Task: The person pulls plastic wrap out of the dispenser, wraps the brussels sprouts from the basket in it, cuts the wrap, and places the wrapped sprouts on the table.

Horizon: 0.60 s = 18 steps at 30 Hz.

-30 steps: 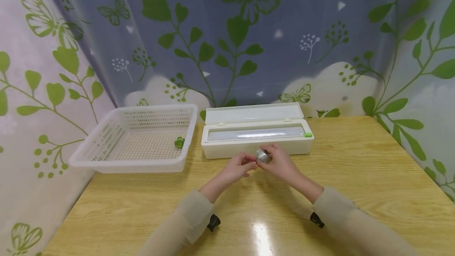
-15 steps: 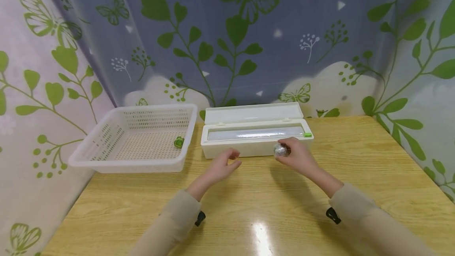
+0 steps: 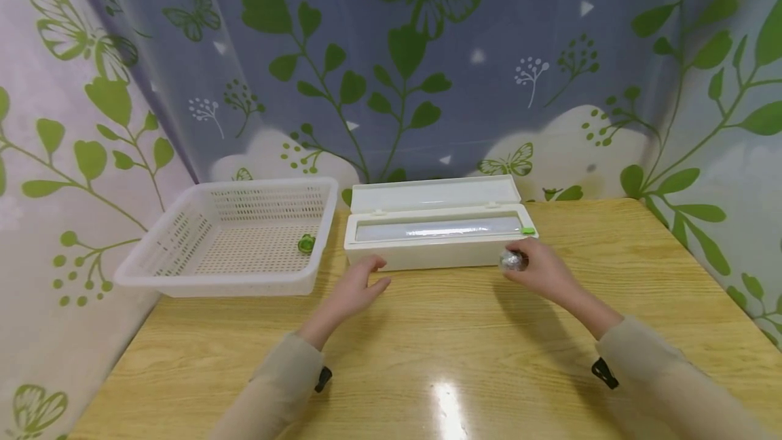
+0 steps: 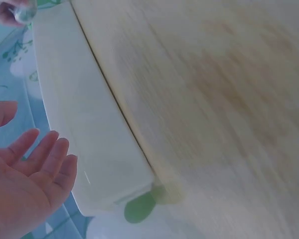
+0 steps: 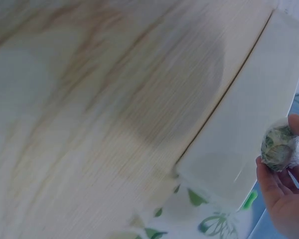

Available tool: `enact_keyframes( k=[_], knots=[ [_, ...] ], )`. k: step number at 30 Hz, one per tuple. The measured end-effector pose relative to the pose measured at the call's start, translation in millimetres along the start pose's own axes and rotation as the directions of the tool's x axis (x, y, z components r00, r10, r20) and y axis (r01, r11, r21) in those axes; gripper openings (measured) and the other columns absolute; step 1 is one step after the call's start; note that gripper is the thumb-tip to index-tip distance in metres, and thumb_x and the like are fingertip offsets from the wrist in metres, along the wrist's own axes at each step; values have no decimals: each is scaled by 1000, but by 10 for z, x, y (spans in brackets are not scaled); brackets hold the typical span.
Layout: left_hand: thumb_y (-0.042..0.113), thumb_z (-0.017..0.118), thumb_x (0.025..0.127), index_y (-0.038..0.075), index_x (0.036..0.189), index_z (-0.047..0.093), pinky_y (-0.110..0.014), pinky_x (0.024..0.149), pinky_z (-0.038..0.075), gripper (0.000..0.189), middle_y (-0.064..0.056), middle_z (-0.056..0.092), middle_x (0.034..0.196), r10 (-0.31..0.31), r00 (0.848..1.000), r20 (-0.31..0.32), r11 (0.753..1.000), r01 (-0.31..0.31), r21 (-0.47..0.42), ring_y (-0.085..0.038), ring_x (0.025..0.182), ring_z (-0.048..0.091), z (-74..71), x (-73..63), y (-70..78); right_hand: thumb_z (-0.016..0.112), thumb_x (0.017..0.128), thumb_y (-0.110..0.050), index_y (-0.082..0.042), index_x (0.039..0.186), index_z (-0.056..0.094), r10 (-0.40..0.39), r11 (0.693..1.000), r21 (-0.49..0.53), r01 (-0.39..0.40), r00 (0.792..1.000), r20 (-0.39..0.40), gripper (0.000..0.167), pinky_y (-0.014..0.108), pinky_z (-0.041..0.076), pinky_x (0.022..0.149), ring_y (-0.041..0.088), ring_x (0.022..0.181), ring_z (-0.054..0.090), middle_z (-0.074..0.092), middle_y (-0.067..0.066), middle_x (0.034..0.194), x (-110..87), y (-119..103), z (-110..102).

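My right hand [image 3: 544, 270] pinches a small round bundle wrapped in clear film [image 3: 512, 261] at the right front of a long white cling film dispenser [image 3: 421, 257]. In the right wrist view, green and pale patches show through the crinkled wrap of the round bundle [image 5: 279, 148]; what is inside I cannot tell. My left hand [image 3: 351, 290] hovers by the dispenser's left front with nothing in it. Its fingers [image 4: 50, 157] are loosely bent in the left wrist view. The dispenser's lid [image 3: 434, 197] is tipped back, and film [image 3: 440, 229] shows in its window.
To the left stands a white perforated plastic basket [image 3: 214, 281], with a small green wrapped thing [image 3: 307, 244] near its right wall. A green slider [image 3: 528, 231] sits at the dispenser's right end. A patterned curtain [image 3: 427, 87] hangs behind the wooden table [image 3: 452, 338].
My hands have moved apart. The right carried the wrapped bundle rightward along the dispenser's front; the left let go of it and drew back to the left.
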<state>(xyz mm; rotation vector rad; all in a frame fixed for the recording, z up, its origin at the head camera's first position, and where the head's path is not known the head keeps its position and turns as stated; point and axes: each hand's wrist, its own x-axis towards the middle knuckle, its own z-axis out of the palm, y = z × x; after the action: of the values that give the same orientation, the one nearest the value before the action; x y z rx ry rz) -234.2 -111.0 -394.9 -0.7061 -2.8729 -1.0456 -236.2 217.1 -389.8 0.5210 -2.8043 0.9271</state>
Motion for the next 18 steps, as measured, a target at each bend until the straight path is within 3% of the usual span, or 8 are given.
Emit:
enact_keyframes(
  k=[8, 13, 18],
  knots=[
    [15, 58, 86, -6, 112, 51, -41, 89, 38, 34, -18, 54, 111, -5, 1000, -24, 996, 7, 87, -31, 104, 49, -67, -138, -114, 70, 73, -9, 12, 105, 55, 18, 999, -30, -16, 998, 64, 41, 42, 48, 66, 35, 85, 55, 57, 22, 96, -117, 212, -171],
    [18, 58, 86, -5, 113, 51, -40, 90, 38, 36, -17, 54, 111, -4, 1000, -26, 991, 7, 134, -30, 105, 49, -102, -181, -127, 68, 75, -13, 10, 108, 56, 78, 992, -108, -66, 991, 104, 42, 45, 47, 65, 39, 87, 54, 58, 24, 98, -137, 385, -300],
    [17, 59, 85, -5, 111, 52, -40, 89, 39, 35, -17, 54, 111, 7, 1000, -19, 989, -5, 145, -30, 105, 49, -118, -185, -126, 68, 75, -14, 10, 108, 56, 129, 981, -162, -104, 980, 149, 43, 43, 46, 63, 33, 81, 56, 59, 23, 94, -111, 569, -346]
  ],
)
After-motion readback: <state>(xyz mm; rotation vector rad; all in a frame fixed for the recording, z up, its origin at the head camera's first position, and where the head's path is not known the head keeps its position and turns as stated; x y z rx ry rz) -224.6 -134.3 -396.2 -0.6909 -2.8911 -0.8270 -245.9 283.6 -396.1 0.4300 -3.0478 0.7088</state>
